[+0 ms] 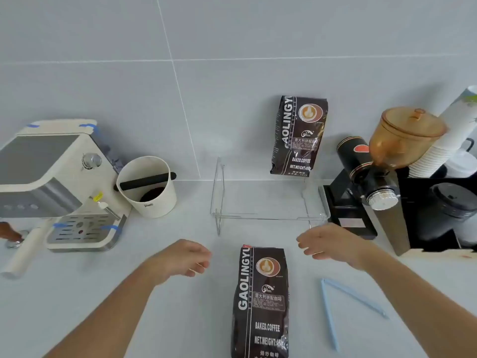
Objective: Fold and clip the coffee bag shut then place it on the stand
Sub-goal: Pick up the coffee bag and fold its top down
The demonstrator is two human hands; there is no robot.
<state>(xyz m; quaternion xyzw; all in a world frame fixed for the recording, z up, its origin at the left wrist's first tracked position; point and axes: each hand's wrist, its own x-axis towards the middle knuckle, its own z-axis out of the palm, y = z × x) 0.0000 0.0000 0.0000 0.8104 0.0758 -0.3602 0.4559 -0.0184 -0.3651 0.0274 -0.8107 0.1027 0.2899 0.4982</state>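
Observation:
A dark brown coffee bag [260, 303] lies flat on the white counter near the front, its top pointing away from me. My left hand [185, 258] hovers to the left of the bag's top, fingers loosely curled and empty. My right hand [327, 242] hovers to the right of the top, also empty, fingers apart. A light blue bag clip [333, 313] lies spread in a V on the counter right of the bag. The clear acrylic stand [219, 200] sits behind, with a second coffee bag [299, 135] upright on it against the wall.
An espresso machine [51, 182] and a white knock box [147, 187] stand at the left. A black coffee grinder [371, 171] with an amber hopper, stacked paper cups [449, 135] and a black holder with lids [438, 215] crowd the right. A tiled wall rises behind.

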